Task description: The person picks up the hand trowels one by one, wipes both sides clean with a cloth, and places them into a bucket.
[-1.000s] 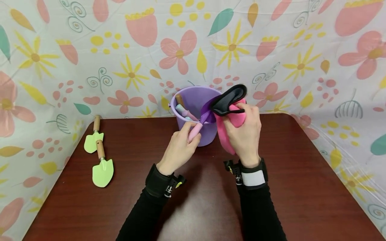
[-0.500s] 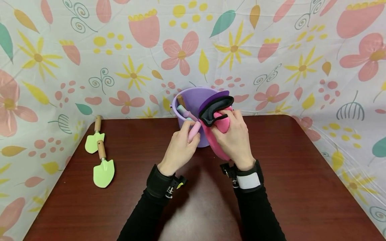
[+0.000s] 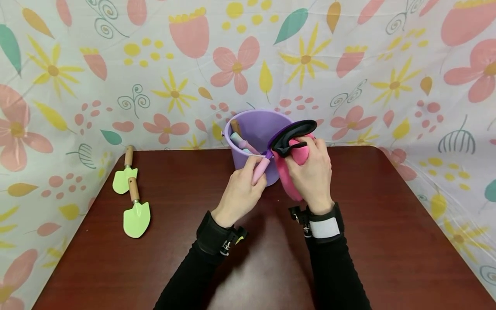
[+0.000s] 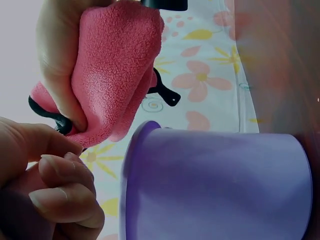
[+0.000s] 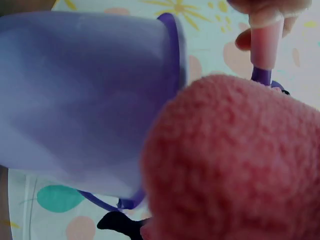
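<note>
Two bare hands at work over a bucket on a table. The left hand [image 3: 242, 191] has its grip curled on the pink handle of a purple tool [image 3: 261, 171], pinching it at the near rim of the purple bucket [image 3: 261, 125]; the tool's neck runs right, and its head is largely hidden by a pink fleece cloth [image 3: 286, 176] with black trim. The right hand [image 3: 313, 174] has its grip bunched round this cloth, beside the bucket's right rim; whether cloth and rim touch cannot be told. The bucket stands upright at the far middle of the brown table [image 3: 182, 185], with a wooden handle [image 3: 235, 126] and a pale blue handle [image 3: 237, 138] leaning inside its left wall. At far left lie two green trowels, the handle of the nearer trowel [image 3: 137, 219] touching or overlapping the blade of the farther trowel [image 3: 123, 180]. Behind hangs a flowered sheet [image 3: 236, 66].
</note>
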`<move>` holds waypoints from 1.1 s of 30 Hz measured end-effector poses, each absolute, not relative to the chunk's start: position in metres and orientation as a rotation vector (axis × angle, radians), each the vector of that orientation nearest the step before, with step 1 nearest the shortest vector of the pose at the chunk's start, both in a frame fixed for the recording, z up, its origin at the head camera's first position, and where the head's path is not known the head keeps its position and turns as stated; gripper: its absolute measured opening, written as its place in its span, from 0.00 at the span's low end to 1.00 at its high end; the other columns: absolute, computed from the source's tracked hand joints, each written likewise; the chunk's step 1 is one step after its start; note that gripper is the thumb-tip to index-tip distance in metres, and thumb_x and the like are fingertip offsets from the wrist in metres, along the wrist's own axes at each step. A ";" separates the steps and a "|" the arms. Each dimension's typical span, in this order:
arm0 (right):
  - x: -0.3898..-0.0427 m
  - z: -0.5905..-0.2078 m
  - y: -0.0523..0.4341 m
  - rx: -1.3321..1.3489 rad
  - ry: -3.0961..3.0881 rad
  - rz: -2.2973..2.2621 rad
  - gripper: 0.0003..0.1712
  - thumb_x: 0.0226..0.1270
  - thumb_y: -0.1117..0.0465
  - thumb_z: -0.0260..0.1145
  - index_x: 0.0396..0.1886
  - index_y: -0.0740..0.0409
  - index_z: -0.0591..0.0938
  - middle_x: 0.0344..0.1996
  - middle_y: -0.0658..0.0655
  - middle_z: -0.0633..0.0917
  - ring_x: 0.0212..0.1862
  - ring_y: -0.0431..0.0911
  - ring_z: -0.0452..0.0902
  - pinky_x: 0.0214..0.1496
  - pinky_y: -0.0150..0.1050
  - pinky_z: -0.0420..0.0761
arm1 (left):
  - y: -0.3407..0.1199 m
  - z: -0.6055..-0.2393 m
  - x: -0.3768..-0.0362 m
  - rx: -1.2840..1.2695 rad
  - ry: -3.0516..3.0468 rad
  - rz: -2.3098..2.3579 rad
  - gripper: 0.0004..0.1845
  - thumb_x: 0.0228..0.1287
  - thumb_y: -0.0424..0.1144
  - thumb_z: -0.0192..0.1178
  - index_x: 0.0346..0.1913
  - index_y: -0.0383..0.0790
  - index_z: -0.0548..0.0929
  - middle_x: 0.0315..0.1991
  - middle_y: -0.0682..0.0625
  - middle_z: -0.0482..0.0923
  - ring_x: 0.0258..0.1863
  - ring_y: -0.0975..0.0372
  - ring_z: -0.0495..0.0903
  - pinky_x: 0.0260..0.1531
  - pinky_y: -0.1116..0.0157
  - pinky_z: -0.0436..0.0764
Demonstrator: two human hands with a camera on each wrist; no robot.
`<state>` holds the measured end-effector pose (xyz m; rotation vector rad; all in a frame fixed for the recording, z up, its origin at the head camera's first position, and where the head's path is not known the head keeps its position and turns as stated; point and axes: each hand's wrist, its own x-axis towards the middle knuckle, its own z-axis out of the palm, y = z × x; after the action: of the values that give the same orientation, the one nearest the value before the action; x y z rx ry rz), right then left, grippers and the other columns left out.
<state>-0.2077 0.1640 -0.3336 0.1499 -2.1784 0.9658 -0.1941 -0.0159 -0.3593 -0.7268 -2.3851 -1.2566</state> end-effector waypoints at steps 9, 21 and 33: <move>-0.210 -0.331 0.181 0.030 -2.120 0.993 0.19 0.55 0.59 0.73 0.47 0.58 0.83 0.39 0.62 0.75 0.44 0.56 0.74 0.44 0.54 0.72 | -0.015 -0.358 -0.192 -0.775 -2.450 -1.263 0.16 0.66 0.34 0.56 0.55 0.43 0.72 0.24 0.52 0.73 0.22 0.63 0.73 0.23 0.66 0.74; -0.213 -0.328 0.203 -0.046 -2.020 1.006 0.21 0.56 0.60 0.71 0.50 0.60 0.82 0.43 0.64 0.78 0.49 0.56 0.73 0.52 0.50 0.70 | -0.013 -0.359 -0.192 -0.828 -2.529 -1.274 0.13 0.68 0.38 0.57 0.53 0.46 0.73 0.20 0.54 0.71 0.21 0.64 0.72 0.24 0.65 0.72; -0.210 -0.325 0.214 -0.191 -1.921 1.068 0.24 0.59 0.53 0.70 0.54 0.58 0.80 0.47 0.60 0.78 0.52 0.49 0.73 0.53 0.42 0.69 | -0.019 -0.361 -0.199 -0.887 -2.563 -1.303 0.13 0.70 0.43 0.59 0.54 0.43 0.77 0.29 0.54 0.75 0.27 0.64 0.73 0.29 0.65 0.73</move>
<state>-0.2098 0.2139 -0.3246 -0.1906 -1.9206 1.0683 -0.1987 -0.0193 -0.3611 -0.8867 -2.5633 -1.3031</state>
